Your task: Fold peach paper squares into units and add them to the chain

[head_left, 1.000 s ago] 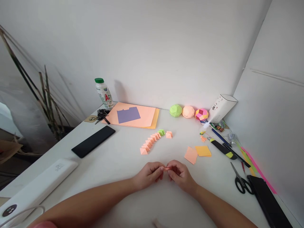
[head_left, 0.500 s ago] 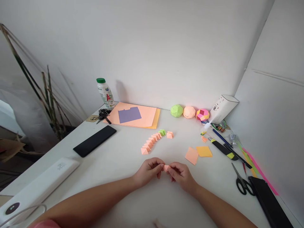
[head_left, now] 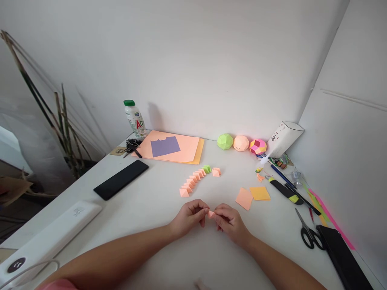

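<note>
Between my two hands is a small folded piece of peach paper (head_left: 211, 214), held just above the white table. My left hand (head_left: 191, 216) pinches its left side between thumb and fingers. On its right side, the thumb and fingers of my right hand (head_left: 229, 220) are closed; the fingertips partly cover the paper. Beyond my hands runs a curved row of folded peach paper units (head_left: 192, 179), with green folded units (head_left: 206, 169) at its far end. Two or so more peach units (head_left: 216, 172) stand to the right of the row.
Right of my hands lie peach squares (head_left: 244, 199), yellow squares (head_left: 260, 193), a utility knife (head_left: 284, 190) and scissors (head_left: 308, 231). Paper balls (head_left: 241, 143) line the wall. Paper sheets (head_left: 187, 147), a bottle (head_left: 135, 119), a black phone (head_left: 121, 179) and a white device (head_left: 51, 241) sit leftward.
The peach piece has turned slightly between my fingers and shows a different face. Both hands stay in nearly the same place.
</note>
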`<state>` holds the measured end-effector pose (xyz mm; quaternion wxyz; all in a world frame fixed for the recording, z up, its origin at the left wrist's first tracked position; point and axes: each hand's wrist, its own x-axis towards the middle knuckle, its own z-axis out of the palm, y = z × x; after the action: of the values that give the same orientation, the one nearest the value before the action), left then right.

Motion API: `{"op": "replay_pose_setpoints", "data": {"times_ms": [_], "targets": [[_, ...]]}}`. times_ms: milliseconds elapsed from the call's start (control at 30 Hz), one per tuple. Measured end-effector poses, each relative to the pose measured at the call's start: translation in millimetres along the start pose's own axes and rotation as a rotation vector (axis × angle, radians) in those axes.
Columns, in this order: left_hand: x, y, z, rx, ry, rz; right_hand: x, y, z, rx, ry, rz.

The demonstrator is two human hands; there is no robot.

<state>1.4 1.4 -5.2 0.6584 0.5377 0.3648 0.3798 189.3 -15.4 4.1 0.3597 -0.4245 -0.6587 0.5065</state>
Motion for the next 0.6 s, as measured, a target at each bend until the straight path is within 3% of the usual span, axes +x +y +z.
{"op": "replay_pose_setpoints", "data": {"times_ms": [400, 600], "targets": [[-1.4, 4.0, 3.3, 0.079, 0.050, 0.007, -2.4, -0.8, 3.4, -0.068, 0.125, -0.038], [-2.4, -4.4, 5.6, 0.188, 0.132, 0.134, -0.4, 5.5, -2.5, -0.326, 0.370, -0.107]]}}
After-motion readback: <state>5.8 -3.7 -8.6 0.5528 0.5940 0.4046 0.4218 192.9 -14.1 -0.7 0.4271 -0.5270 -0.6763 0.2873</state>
